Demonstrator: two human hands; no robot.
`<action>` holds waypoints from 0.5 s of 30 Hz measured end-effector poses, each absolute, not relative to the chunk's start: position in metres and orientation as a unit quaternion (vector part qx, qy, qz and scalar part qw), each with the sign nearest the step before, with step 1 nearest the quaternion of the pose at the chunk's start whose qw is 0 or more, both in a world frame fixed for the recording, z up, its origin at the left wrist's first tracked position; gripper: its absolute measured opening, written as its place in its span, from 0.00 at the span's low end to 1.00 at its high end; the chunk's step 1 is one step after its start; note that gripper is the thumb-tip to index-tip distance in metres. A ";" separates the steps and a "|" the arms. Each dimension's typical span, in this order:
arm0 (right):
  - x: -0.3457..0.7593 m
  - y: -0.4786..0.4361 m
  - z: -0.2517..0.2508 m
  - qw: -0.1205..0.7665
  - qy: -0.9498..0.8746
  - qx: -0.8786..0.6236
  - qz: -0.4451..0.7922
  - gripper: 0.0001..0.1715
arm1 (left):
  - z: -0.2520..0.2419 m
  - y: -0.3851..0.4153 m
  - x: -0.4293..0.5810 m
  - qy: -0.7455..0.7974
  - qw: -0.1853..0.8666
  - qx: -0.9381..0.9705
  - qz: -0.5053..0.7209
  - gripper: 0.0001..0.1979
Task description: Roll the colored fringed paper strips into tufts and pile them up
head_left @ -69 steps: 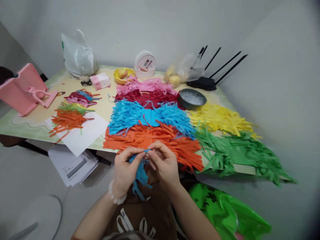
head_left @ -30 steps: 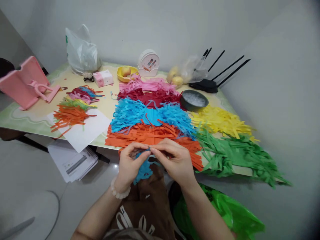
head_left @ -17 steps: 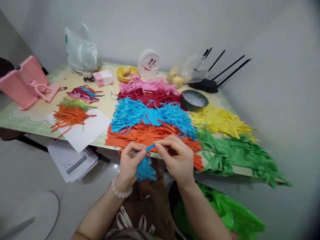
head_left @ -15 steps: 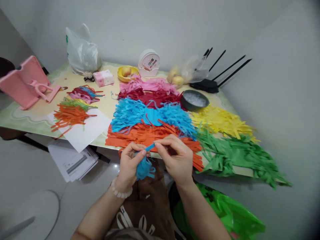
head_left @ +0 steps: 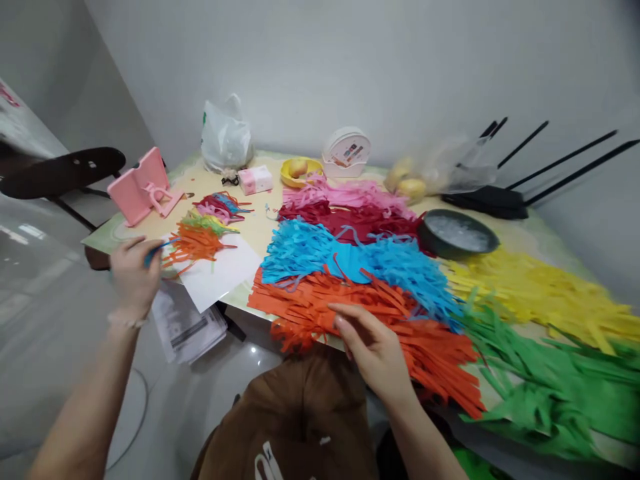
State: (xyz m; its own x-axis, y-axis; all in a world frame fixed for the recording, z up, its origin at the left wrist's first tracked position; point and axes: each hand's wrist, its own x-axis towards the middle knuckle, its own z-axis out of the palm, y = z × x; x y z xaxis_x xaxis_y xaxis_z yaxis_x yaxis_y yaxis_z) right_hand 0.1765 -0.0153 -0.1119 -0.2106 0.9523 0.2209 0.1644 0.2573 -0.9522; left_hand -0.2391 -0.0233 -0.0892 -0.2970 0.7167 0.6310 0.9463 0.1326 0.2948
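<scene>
Left hand (head_left: 134, 272) pinching a blue strip (head_left: 163, 246) beside the orange tassel (head_left: 196, 241), I'm judging it light, limp, best held by its end.

L hand (head_left: 134, 275) pinching; R hand (head_left: 377, 353) half-curled.

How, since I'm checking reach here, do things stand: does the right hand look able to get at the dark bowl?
Probably yes: the right hand seems to hold nothing, and only the low orange paper and blue paper appear to lie between it and the open-topped dark bowl.
</scene>
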 end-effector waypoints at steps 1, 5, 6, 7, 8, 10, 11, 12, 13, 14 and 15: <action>0.172 -0.013 -0.111 0.447 -0.668 -0.426 0.415 0.12 | -0.092 -0.004 -0.238 -0.719 0.161 -0.609 -0.293 0.13; 0.169 -0.006 -0.107 0.409 -0.730 -0.427 0.344 0.13 | -0.125 0.066 -0.214 -0.681 0.101 -0.700 -0.188 0.11; 0.174 -0.004 -0.107 0.400 -0.739 -0.433 0.327 0.13 | -0.134 0.076 -0.210 -0.676 0.093 -0.711 -0.168 0.11; 0.182 -0.001 -0.108 0.390 -0.746 -0.440 0.312 0.13 | -0.140 0.081 -0.209 -0.673 0.089 -0.718 -0.155 0.11; 0.191 0.003 -0.108 0.380 -0.754 -0.447 0.295 0.13 | -0.144 0.084 -0.210 -0.671 0.087 -0.722 -0.143 0.11; 0.213 0.018 -0.106 0.366 -0.767 -0.461 0.255 0.13 | -0.142 0.081 -0.214 -0.666 0.090 -0.730 -0.124 0.11; 0.225 0.030 -0.103 0.361 -0.772 -0.470 0.232 0.13 | -0.136 0.078 -0.216 -0.661 0.093 -0.735 -0.118 0.12; 0.235 0.045 -0.098 0.358 -0.775 -0.479 0.204 0.14 | -0.127 0.075 -0.215 -0.657 0.099 -0.739 -0.111 0.12; 0.244 0.063 -0.091 0.355 -0.777 -0.490 0.175 0.14 | -0.117 0.073 -0.210 -0.656 0.109 -0.740 -0.102 0.12; 0.251 0.084 -0.084 0.351 -0.777 -0.502 0.145 0.14 | -0.104 0.074 -0.202 -0.655 0.123 -0.739 -0.094 0.13; 0.255 0.107 -0.077 0.341 -0.779 -0.513 0.113 0.14 | -0.091 0.078 -0.188 -0.655 0.142 -0.738 -0.084 0.14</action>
State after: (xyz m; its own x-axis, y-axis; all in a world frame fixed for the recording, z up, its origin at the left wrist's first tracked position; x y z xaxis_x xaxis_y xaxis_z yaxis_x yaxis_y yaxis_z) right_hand 0.2550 0.1072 -0.0767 -0.2406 0.8772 0.4155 0.7227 0.4476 -0.5265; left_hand -0.1883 0.0780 -0.0907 0.1285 0.9423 0.3093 0.9898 -0.1023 -0.0994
